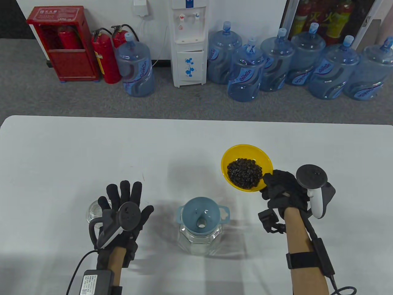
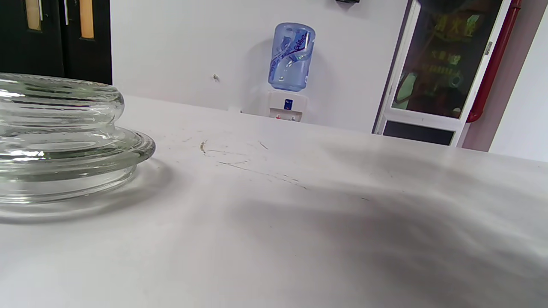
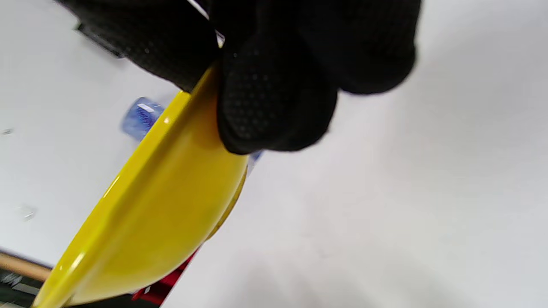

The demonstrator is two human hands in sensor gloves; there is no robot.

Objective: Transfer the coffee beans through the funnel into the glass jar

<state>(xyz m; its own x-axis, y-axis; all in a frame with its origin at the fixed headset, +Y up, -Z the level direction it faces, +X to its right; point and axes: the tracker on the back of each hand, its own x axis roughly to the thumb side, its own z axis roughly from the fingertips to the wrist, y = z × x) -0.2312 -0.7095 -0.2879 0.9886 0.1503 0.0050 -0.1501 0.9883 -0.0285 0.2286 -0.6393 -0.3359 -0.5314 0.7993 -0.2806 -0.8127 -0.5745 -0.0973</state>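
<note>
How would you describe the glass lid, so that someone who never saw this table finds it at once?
Start at the white table and go to its near left part, where the gloved left hand lies flat. The round clear glass lid rests just left of that hand. Unlike the faceted glass jar under the blue funnel, it is low and flat.

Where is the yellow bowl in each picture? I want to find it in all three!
Table view: the yellow bowl, holding coffee beans, is right of center, gripped at its near rim by the right hand.
Left wrist view: not in it; only the glass lid on the table.
Right wrist view: the bowl's underside fills the lower left, gloved fingers on its rim.
Shared landmark: the white table.
</note>
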